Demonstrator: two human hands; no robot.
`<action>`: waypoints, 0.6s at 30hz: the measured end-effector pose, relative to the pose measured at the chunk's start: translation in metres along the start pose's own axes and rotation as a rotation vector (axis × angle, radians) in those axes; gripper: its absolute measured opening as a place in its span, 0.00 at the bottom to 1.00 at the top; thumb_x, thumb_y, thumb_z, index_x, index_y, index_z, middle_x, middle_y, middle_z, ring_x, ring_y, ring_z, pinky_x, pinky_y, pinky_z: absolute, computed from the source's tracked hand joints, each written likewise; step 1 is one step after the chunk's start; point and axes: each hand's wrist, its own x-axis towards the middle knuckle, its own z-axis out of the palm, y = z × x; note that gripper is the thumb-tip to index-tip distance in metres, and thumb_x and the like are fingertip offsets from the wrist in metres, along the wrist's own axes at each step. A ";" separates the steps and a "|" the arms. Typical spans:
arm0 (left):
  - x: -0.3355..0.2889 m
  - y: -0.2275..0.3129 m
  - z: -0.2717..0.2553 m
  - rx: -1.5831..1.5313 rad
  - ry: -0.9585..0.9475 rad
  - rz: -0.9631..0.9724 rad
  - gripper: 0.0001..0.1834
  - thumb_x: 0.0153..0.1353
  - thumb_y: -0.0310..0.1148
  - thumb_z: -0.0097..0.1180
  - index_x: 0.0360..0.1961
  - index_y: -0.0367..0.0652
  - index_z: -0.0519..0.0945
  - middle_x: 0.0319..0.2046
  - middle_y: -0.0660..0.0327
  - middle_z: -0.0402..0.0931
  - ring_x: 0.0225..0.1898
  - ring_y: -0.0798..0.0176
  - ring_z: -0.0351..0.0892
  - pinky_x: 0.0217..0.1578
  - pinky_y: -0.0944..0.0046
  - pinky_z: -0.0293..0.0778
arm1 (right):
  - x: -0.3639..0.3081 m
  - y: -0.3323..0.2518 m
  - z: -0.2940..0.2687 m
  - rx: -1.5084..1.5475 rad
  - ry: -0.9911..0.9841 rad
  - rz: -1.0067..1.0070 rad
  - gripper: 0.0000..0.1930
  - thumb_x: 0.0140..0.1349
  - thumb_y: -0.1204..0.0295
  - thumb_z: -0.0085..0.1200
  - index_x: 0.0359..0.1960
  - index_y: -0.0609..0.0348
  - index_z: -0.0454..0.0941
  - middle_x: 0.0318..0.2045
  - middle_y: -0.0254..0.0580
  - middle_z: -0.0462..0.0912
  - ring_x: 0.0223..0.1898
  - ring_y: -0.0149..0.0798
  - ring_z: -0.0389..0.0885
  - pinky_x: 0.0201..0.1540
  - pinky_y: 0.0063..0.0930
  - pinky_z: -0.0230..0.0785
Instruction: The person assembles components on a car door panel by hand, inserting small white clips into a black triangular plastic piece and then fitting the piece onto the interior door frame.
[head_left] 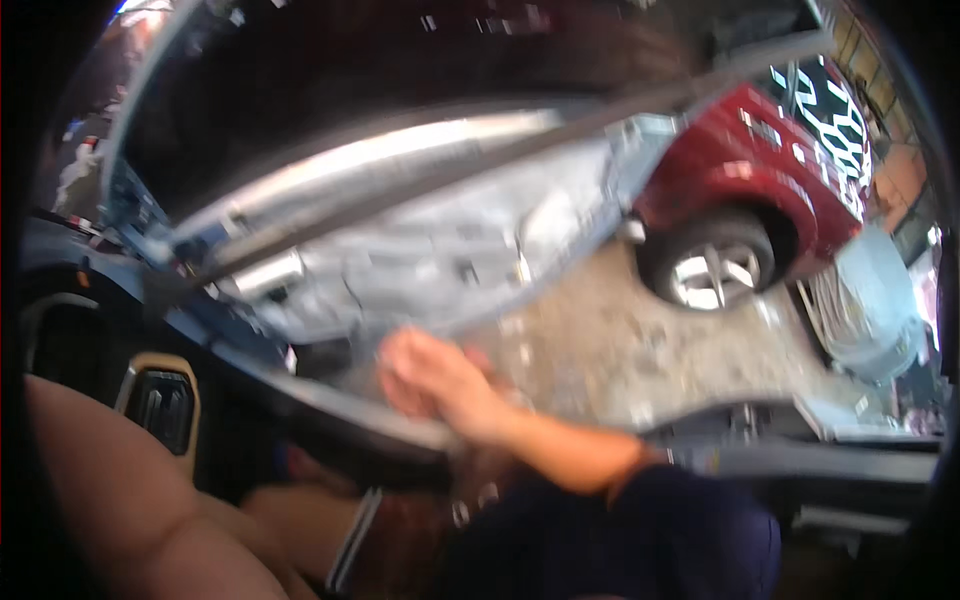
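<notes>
My right hand [432, 385] reaches out over the lower edge of an open car door [440, 240], whose inner side shows bare silvery-grey sheeting. Motion smears its fingers, so I cannot make out whether they hold anything. A bare forearm joins it to a dark blue sleeve or garment [620, 540]. At the lower left, my left arm [120, 490] bends inward, bare. Its hand is lost in shadow and blur. Close to that arm is a dark oval fitting [165, 405] in a tan frame.
A long dark strip [500, 155] crosses the door diagonally. Beyond it stands a dark red car [740, 150] with a silver-spoked wheel [715, 270]. A translucent pale bin or tub [870, 300] sits at right on the stained concrete floor [590, 340]. The door sill [820, 460] runs along the lower right.
</notes>
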 end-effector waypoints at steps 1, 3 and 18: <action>0.002 0.000 -0.005 0.053 0.011 0.012 0.21 0.66 0.44 0.62 0.47 0.33 0.79 0.24 0.64 0.67 0.23 0.67 0.64 0.27 0.64 0.61 | -0.006 0.012 -0.008 -0.077 -0.064 -0.106 0.13 0.79 0.56 0.47 0.42 0.51 0.70 0.27 0.28 0.70 0.24 0.21 0.63 0.24 0.18 0.55; -0.002 -0.003 -0.011 0.154 0.011 -0.013 0.21 0.67 0.44 0.61 0.47 0.34 0.79 0.24 0.64 0.67 0.23 0.67 0.64 0.27 0.64 0.61 | -0.021 0.019 -0.022 -0.068 -0.037 0.012 0.16 0.75 0.52 0.52 0.41 0.52 0.72 0.28 0.34 0.74 0.25 0.28 0.69 0.25 0.25 0.60; -0.015 -0.005 -0.058 0.466 0.112 -0.129 0.17 0.70 0.42 0.58 0.46 0.37 0.78 0.24 0.66 0.67 0.22 0.71 0.63 0.25 0.67 0.60 | -0.029 0.008 -0.066 -0.031 0.124 0.027 0.13 0.74 0.58 0.55 0.43 0.54 0.74 0.29 0.35 0.77 0.26 0.29 0.71 0.28 0.24 0.62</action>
